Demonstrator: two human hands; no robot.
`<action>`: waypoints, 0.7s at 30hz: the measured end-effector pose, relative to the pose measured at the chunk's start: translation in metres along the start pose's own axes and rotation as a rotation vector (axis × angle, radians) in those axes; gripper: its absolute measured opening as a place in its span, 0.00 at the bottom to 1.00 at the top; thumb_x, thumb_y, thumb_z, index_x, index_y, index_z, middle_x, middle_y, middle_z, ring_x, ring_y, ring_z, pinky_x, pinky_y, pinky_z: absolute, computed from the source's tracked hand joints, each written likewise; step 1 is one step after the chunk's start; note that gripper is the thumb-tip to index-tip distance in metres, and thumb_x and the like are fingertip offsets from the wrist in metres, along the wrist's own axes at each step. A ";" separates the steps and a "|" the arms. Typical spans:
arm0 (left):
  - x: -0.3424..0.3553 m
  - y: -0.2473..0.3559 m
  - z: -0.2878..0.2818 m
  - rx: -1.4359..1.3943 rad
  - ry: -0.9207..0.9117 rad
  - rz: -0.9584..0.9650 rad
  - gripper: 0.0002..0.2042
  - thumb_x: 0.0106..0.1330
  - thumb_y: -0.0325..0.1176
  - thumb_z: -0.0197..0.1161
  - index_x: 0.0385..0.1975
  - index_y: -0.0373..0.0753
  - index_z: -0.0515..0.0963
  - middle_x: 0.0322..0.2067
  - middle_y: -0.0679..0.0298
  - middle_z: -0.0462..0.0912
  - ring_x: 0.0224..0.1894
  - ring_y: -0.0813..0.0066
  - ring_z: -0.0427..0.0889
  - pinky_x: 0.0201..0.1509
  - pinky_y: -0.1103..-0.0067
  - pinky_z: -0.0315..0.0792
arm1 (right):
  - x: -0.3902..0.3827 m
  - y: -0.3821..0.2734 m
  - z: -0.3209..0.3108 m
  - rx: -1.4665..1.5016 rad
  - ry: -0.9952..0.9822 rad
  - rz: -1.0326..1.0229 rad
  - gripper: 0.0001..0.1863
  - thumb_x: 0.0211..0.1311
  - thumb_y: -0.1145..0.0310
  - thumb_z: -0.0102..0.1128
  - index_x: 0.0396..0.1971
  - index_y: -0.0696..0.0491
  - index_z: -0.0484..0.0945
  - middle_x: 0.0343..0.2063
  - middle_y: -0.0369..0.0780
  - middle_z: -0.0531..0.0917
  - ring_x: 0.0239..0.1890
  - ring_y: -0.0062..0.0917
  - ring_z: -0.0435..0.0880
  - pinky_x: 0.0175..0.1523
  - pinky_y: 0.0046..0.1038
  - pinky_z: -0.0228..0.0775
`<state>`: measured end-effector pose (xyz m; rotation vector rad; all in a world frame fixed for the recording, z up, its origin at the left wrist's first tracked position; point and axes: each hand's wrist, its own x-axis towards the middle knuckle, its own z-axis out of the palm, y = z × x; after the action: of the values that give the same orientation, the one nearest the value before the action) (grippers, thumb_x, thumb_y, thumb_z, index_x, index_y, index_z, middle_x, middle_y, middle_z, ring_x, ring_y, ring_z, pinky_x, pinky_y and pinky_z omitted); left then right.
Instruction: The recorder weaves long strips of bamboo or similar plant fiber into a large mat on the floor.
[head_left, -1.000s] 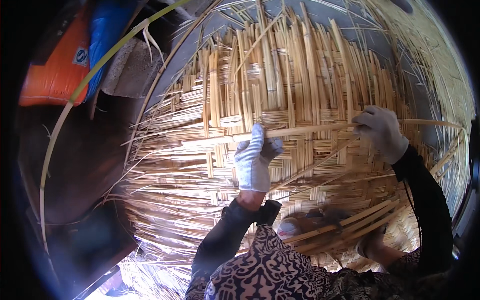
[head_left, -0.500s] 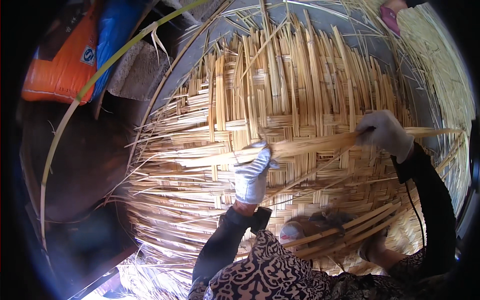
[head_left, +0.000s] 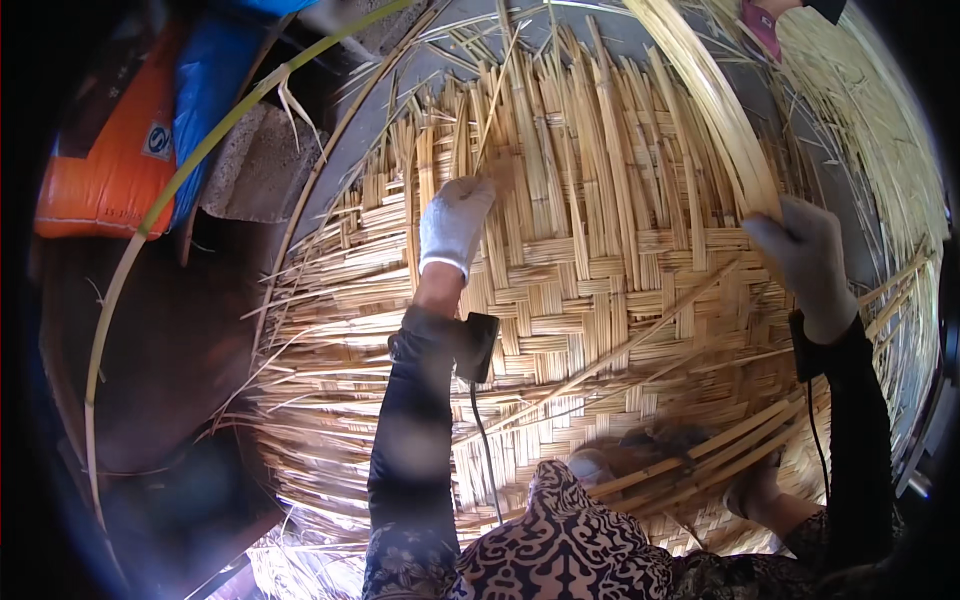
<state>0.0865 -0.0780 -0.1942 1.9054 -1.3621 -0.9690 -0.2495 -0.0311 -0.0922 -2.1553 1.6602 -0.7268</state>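
Observation:
A large mat of split reed strips (head_left: 600, 300) lies before me, woven in the middle, with loose strip ends along its far and left edges. My right hand (head_left: 808, 262), in a pale work glove, is closed around a bundle of long flat reed strips (head_left: 715, 105) that rises away toward the top of the view. My left hand (head_left: 457, 222), gloved too, is over the far left part of the weave, among upright strip ends. Its fingers are curled closed; what is between them is hidden and partly blurred.
A rough concrete block (head_left: 262, 165) stands at the far left beside an orange bag (head_left: 110, 185) and a blue bag (head_left: 200, 110). A long green cane (head_left: 165, 195) arcs down the left side. Loose straw (head_left: 860, 150) lies at right. Several strips (head_left: 715, 455) cross near my foot.
The strip bundle, which lay across the weave in both hands, now swings up toward the far side in my right hand. My left hand has let go of it and moved farther and left.

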 end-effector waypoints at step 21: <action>0.014 0.016 0.016 -0.250 -0.259 -0.167 0.10 0.53 0.34 0.62 0.30 0.33 0.79 0.20 0.67 0.78 0.13 0.82 0.71 0.13 0.85 0.61 | 0.025 0.009 0.050 0.814 -0.059 0.699 0.12 0.59 0.61 0.49 0.30 0.55 0.73 0.15 0.31 0.72 0.16 0.14 0.72 0.22 0.16 0.68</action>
<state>0.0678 -0.0968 -0.1936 1.7693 -1.1659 -1.4394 -0.2231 -0.0604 -0.1326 -0.9526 1.5450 -0.8804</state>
